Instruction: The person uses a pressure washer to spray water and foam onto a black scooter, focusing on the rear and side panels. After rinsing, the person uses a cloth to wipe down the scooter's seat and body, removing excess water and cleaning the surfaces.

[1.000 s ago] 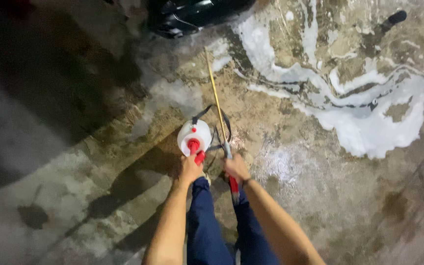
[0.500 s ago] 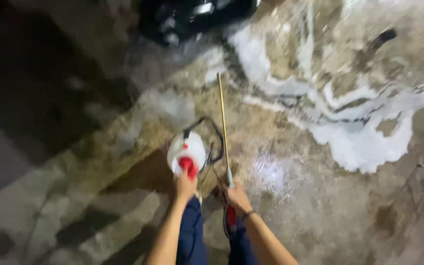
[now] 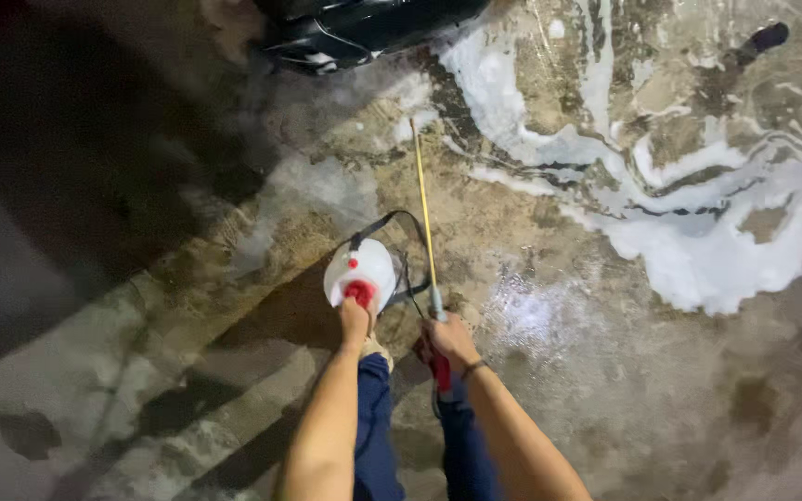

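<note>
A white pressure sprayer tank (image 3: 361,271) is seen standing on the wet concrete floor (image 3: 605,390), just left of frame centre, directly ahead of the person's legs in dark blue trousers (image 3: 375,436). The left hand (image 3: 355,320) is closed over the red pump handle (image 3: 359,292) on top of the tank, fingers wrapped around it from the 6 o'clock side. The right hand (image 3: 450,340) is shut around the grip of a spray wand (image 3: 424,218); a red trigger piece (image 3: 439,366) is visible below the fist. From that hand the thin yellow lance is run toward 12 o'clock, its tip lying near the dark vehicle body (image 3: 364,28) at the top edge. A black hose (image 3: 392,223) is looped from the tank's 12 o'clock side round toward the wand. At the right wrist a thin dark band (image 3: 472,369) is worn. White foam (image 3: 698,250) is spread in streaks and a broad patch from 1 o'clock to 3 o'clock of the tank, well apart from it. A glistening wet patch (image 3: 536,315) lies just at 3 o'clock of the right hand. Deep shadow (image 3: 76,186) covers the floor toward 9 and 10 o'clock. A small dark object (image 3: 768,37) lies at the far 2 o'clock corner; its kind cannot be told.
</note>
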